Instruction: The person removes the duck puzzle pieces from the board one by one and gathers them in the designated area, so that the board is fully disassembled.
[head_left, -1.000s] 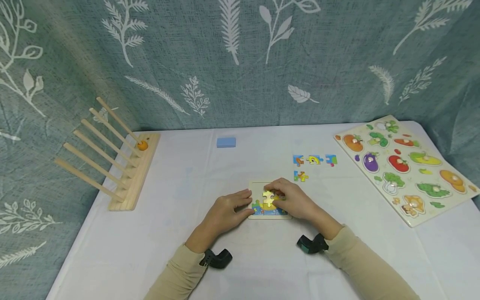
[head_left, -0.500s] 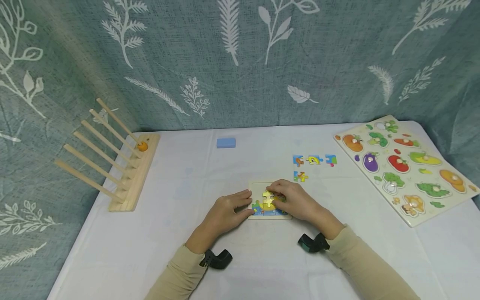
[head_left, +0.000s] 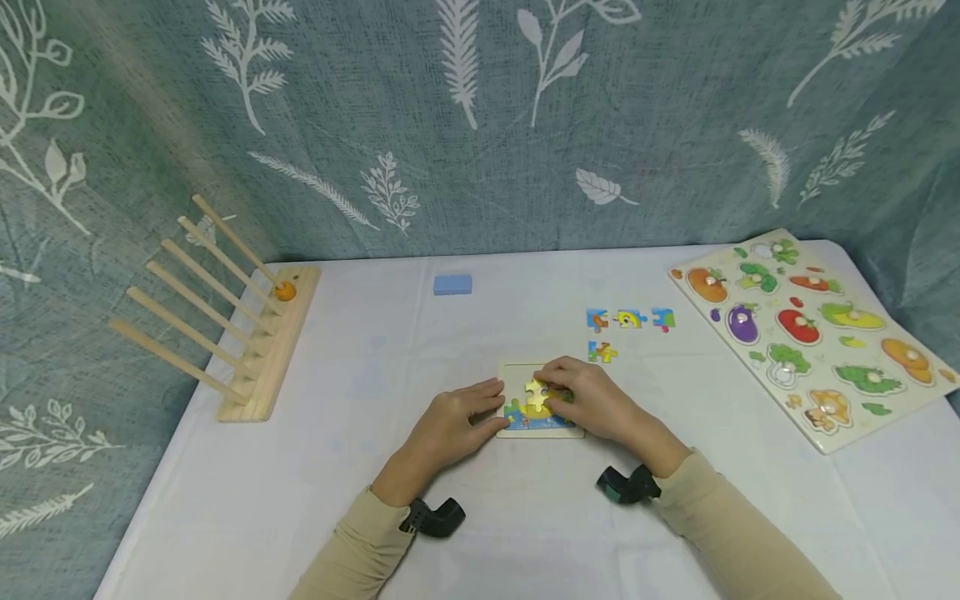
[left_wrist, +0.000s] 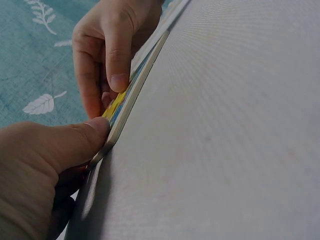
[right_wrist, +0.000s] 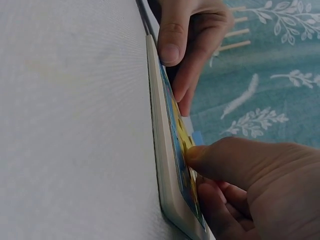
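Observation:
A small wooden jigsaw board (head_left: 513,374) lies flat on the table, its near rows filled with blue, green and yellow pieces. At its left side, my left hand (head_left: 452,427) holds the edge, thumb at the near corner and fingers farther up. My right hand (head_left: 594,400) pinches a yellow jigsaw piece (head_left: 536,393) low over the middle of the board, covering the board's right part. In the right wrist view, the right thumb (right_wrist: 220,155) presses close against the yellow pieces. The left wrist view shows the left thumb (left_wrist: 82,140) on the board's rim.
Several loose jigsaw pieces (head_left: 630,319) lie beyond the board to the right. A blue block (head_left: 452,285) sits near the back edge. At left stands a wooden peg rack (head_left: 258,375) with an orange bead (head_left: 285,290). A vegetable peg puzzle (head_left: 813,367) lies at far right.
The right fingers shift very slightly with the yellow jigsaw piece over the same spot. The left hand and the board stay in place.

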